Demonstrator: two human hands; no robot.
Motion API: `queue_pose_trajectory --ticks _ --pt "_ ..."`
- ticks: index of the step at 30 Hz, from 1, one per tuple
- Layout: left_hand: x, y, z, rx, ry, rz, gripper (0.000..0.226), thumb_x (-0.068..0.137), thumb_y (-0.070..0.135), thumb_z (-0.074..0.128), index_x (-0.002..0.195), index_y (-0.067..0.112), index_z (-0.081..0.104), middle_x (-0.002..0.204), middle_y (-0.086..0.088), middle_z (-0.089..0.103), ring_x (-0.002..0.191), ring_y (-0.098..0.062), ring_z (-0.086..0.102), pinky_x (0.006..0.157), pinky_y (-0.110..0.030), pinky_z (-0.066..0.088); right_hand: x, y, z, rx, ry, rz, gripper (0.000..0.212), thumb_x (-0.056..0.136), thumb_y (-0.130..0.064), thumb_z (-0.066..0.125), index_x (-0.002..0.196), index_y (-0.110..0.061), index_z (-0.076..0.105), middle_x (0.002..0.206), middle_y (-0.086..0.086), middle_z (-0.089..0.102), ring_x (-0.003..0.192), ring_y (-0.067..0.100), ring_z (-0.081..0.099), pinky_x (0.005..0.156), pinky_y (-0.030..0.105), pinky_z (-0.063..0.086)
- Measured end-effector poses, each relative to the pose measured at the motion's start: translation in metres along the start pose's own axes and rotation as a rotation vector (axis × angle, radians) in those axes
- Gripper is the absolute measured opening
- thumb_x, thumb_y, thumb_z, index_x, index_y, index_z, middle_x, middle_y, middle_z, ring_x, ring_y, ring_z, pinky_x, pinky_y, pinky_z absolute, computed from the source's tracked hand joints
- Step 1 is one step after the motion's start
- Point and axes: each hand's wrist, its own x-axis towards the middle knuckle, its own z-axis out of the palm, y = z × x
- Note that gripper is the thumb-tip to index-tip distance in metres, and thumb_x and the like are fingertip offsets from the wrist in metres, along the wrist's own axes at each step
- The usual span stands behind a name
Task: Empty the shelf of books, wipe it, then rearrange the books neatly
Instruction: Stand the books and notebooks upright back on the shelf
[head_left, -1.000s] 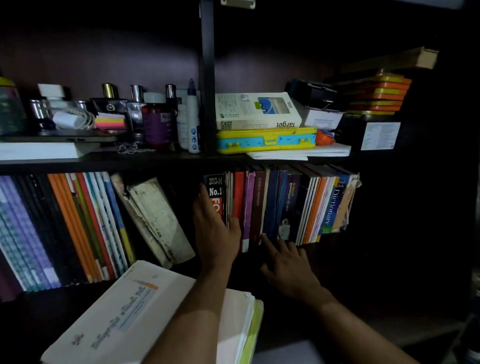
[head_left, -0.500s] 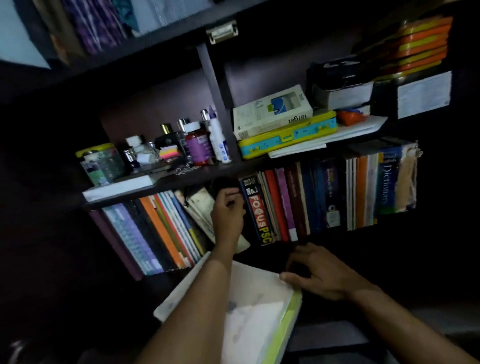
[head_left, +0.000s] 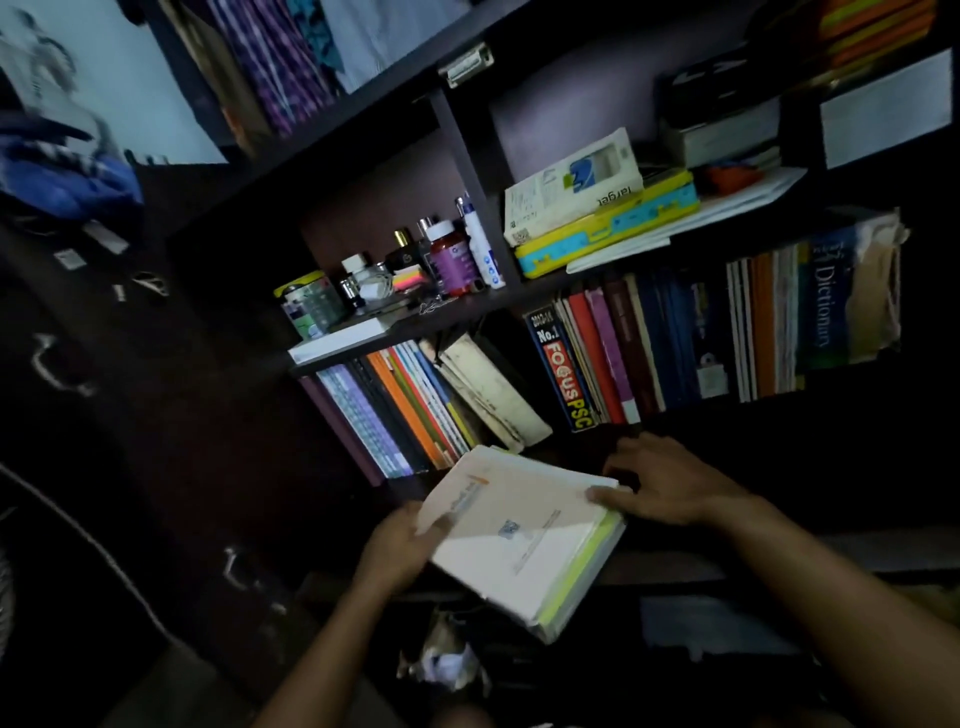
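A stack of white and pale green books (head_left: 524, 540) lies flat in front of the dark shelf (head_left: 467, 312). My left hand (head_left: 400, 551) grips the stack's left edge, thumb on the cover. My right hand (head_left: 670, 483) holds its far right corner, fingers curled over the edge. Upright books fill the shelf behind: a leaning row on the left (head_left: 410, 410) with a worn cream book (head_left: 493, 389), and a row on the right (head_left: 675, 348) from a "FOCUS PSC" spine (head_left: 563, 379) to a blue dictionary (head_left: 826, 306).
The shelf above carries bottles and jars (head_left: 447, 254), a white box (head_left: 571, 182) on a yellow and blue case (head_left: 608, 228), and papers. Crumpled paper (head_left: 447, 665) lies low in front. Clothes hang at the top left (head_left: 291, 57). The scene is dim.
My left hand has come off the upright books and now grips the flat stack's left edge. My right hand stays at its far corner. The view has tilted and pulled back.
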Motion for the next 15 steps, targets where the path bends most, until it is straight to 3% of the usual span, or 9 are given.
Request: queue_pose_trajectory --ticks 4,7,11,13,15 --pt "-0.020 0.009 0.017 -0.009 0.200 -0.040 0.050 0.084 0.070 0.063 0.108 0.026 0.062 0.106 0.006 0.065 0.101 -0.019 0.064 0.085 -0.036 0.052 0.002 0.008 0.004 0.107 0.067 0.008 0.035 0.096 -0.058 0.049 0.101 -0.029 0.069 0.094 -0.007 0.059 0.095 0.015 0.053 0.086 0.035 0.044" --pt "-0.027 0.021 0.025 -0.031 0.238 -0.061 0.054 0.080 0.077 0.057 0.108 0.030 0.055 0.109 0.009 0.062 0.103 -0.020 0.063 0.083 -0.038 0.052 0.002 0.011 0.003 0.262 0.149 0.053 0.028 0.092 -0.049 0.051 0.085 -0.026 0.066 0.090 -0.004 0.061 0.090 0.018 0.058 0.080 0.035 0.047" --pt "-0.030 0.043 0.025 0.044 0.351 -0.010 0.046 0.092 0.062 0.053 0.126 0.032 0.053 0.124 0.007 0.059 0.121 -0.021 0.051 0.094 -0.040 0.045 0.001 0.010 0.001 0.354 0.195 0.090 0.013 0.094 -0.016 0.060 0.096 -0.018 0.073 0.101 0.000 0.069 0.092 0.017 0.063 0.083 0.032 0.051" --pt "-0.026 0.052 0.019 -0.033 0.376 0.012 0.048 0.093 0.053 0.060 0.135 0.029 0.054 0.127 0.003 0.061 0.123 -0.023 0.050 0.095 -0.039 0.047 0.001 0.011 0.001 0.385 0.198 0.093 0.012 0.096 -0.023 0.061 0.094 -0.024 0.073 0.101 -0.006 0.070 0.093 0.012 0.064 0.084 0.031 0.050" --pt "-0.021 0.059 0.013 -0.295 0.326 0.001 0.046 0.091 0.042 0.070 0.132 0.026 0.059 0.122 -0.001 0.064 0.114 -0.024 0.059 0.093 -0.041 0.053 0.001 0.011 0.000 0.387 0.187 0.098 0.015 0.096 -0.038 0.062 0.088 -0.030 0.071 0.096 -0.012 0.070 0.090 0.007 0.065 0.082 0.032 0.051"
